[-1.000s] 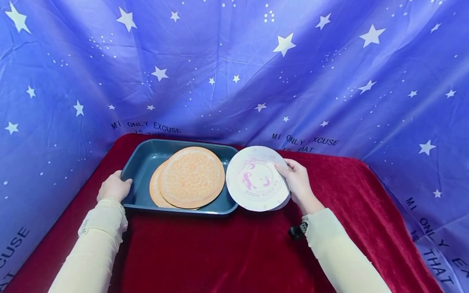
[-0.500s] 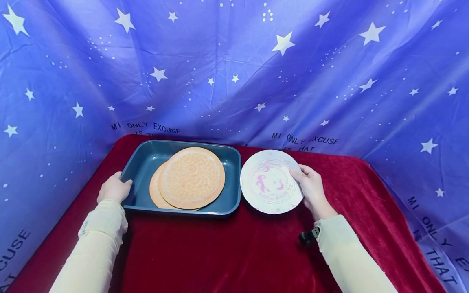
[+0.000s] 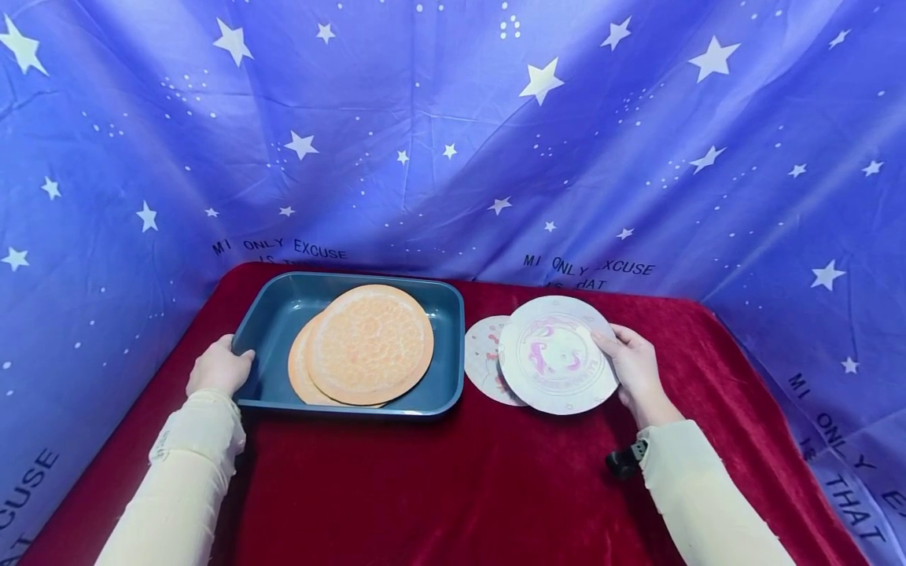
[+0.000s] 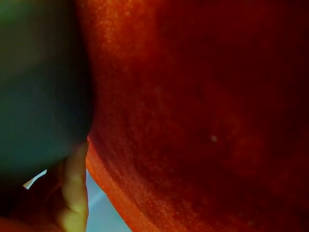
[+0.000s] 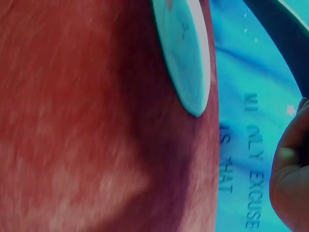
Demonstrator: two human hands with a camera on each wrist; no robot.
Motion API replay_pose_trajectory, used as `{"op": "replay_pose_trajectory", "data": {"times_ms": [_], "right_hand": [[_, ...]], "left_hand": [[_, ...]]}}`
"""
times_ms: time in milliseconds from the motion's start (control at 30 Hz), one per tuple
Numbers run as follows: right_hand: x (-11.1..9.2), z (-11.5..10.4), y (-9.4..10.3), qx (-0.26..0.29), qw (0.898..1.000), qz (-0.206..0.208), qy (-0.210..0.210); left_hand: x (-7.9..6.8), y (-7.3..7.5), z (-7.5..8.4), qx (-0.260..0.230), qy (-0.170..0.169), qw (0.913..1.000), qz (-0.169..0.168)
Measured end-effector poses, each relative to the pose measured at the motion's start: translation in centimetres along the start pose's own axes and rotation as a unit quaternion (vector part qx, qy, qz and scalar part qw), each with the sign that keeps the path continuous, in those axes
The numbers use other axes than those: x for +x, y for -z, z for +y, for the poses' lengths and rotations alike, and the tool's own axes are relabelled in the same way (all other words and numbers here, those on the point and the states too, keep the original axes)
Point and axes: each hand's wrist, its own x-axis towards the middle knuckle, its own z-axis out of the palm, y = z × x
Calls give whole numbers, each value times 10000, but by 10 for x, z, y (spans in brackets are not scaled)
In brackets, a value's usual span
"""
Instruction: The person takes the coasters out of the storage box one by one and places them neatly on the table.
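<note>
Held disc [image 3: 557, 355], 2nd disc [image 3: 483, 360] pt blocked, tray [image 3: 272, 338]

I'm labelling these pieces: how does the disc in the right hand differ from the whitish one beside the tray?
The held disc has a pink print; the other disc has red marks. The held disc is raised in the right hand; the other disc lies on the red cloth, partly hidden behind it in the head view. Both are round and whitish.
</note>
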Motion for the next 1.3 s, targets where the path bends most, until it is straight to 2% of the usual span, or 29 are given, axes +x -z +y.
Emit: {"op": "replay_pose_trajectory", "data": {"times_ms": [367,633,867,1133,1300], "right_hand": [[12,3,46,372,9983,314,-313],[18,8,74,583,9906,1082,-602],[23,19,88,869,9777,1754,-760],[23,33,99,1016,9682,2064,-983],[25,41,101,778,9685,2139,-1007]], "left_hand": [[-1,1,1,22,-11,10000,-44],[-2,1,2,12,13,10000,-52],[-3,3,2,24,1,10000,-18],[-4,3,5,-1,3,10000,-70],[-4,3,4,10,0,10000,-86]]}}
